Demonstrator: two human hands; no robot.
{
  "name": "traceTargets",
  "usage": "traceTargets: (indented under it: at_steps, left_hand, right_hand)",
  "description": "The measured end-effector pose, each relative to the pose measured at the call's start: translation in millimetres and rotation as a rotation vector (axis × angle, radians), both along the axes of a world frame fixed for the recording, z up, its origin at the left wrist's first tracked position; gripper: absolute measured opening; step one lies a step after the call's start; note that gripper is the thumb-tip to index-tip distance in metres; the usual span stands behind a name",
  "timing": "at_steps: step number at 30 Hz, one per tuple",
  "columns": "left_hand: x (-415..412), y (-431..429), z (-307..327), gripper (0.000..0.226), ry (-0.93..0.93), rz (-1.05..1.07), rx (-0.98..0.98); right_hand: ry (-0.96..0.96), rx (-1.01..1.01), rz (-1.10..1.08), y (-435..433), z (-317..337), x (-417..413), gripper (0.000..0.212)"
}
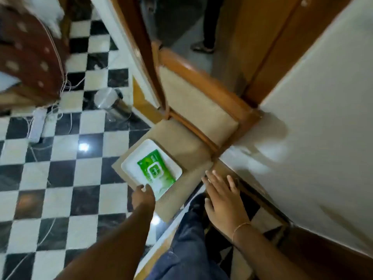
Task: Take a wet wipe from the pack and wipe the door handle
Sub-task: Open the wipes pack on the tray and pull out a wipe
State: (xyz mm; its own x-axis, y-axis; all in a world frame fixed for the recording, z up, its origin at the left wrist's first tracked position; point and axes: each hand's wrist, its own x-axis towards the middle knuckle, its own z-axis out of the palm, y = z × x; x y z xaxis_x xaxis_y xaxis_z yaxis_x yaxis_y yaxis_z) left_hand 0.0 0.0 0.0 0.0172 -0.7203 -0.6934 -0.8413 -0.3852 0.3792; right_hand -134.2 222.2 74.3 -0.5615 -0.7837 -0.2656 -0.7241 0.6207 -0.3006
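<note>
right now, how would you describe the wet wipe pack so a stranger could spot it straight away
Find the wooden chair with the beige cushioned seat beside the checkered floor. On the seat's front corner lies a white tray, and the wet wipe pack lies flat on it. It is the only bright green thing there, with a white flap label.

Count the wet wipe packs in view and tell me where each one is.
1. The green wet wipe pack lies on a white tray on the chair seat, just ahead of the left hand. No other pack shows, though the frame is blurred.
</note>
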Motion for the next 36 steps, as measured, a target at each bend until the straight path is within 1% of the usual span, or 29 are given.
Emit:
traceTargets:
  at_steps: [2, 4, 7, 9, 10, 13, 15, 17, 22, 25, 27, 29, 32, 34, 36]
  left_hand:
    - [-8.7, -13.8, -29.3, 0.052, 0.013, -0.028, 0.005]
    - [-23.4, -25.3, -57.9, 0.057, 0.031, -0.125, 0.002]
    - [-34.8, -37.6, -103.1, 0.061, 0.054, -0.215, -0.027]
    - [-42.4, -45.5, -127.3, 0.062, 0.024, -0.282, -0.056]
    - [-40.6, -44.2, -148.5, 0.064, -0.001, -0.292, -0.059]
    - [-49.7, -49.5, -158.7, 0.070, -0.015, -0.314, -0.089]
    - [-46.4, -53.1, -172.7, 0.071, -0.074, -0.339, -0.139]
    - [-42.5, -51.7, -180.1, 0.070, -0.093, -0.347, -0.186]
    - [-40.2, -51.4, -188.8, 0.071, -0.039, -0.260, -0.221]
    - [-36.5, -51.3, -188.6, 0.070, -0.012, -0.243, -0.253]
    - [-33.8, -51.4, -188.6, 0.067, 0.015, -0.215, -0.273]
    - [-28.5, -51.3, -187.2, 0.060, 0.063, -0.125, -0.281]
    - [-11.5, -53.5, -188.3, 0.028, 0.171, 0.128, -0.276]
    - [1.5, -52.7, -188.3, 0.027, 0.227, 0.237, -0.225]
    - [12.4, -48.5, -188.5, 0.028, 0.278, 0.271, -0.171]
  right_hand:
    - [-0.058, -0.001, 0.053, -25.2, -31.9, 0.1, 0.060]
    - [-0.122, 0.023, 0.094, -45.8, -70.0, 1.5, 0.057]
    - [-0.329, 0.063, 0.040, -75.5, -126.2, 7.0, 0.057]
    - [-0.406, 0.088, -0.001, -94.4, -157.4, 7.0, 0.057]
    - [-0.434, 0.112, 0.012, -98.5, -178.7, 10.9, 0.058]
    - [-0.438, 0.108, 0.055, -122.9, -197.4, 3.5, 0.063]
    - [-0.428, 0.115, 0.144, -142.2, -219.3, 7.7, 0.066]
    - [-0.392, 0.148, 0.233, -152.9, -236.2, 11.7, 0.070]
    - [-0.364, 0.218, 0.277, -160.7, -261.3, 12.1, 0.066]
    - [-0.328, 0.237, 0.334, -156.3, -267.9, 15.6, 0.074]
    - [-0.309, 0.247, 0.347, -156.0, -270.3, 15.7, 0.073]
    - [-0.301, 0.257, 0.341, -156.7, -272.2, 14.1, 0.068]
    - [-0.323, 0.220, 0.271, -160.5, -272.1, 11.9, 0.055]
    - [-0.334, 0.154, 0.176, -166.9, -271.3, 11.9, 0.044]
    - [-0.301, 0.072, 0.099, -174.6, -270.9, 12.0, 0.035]
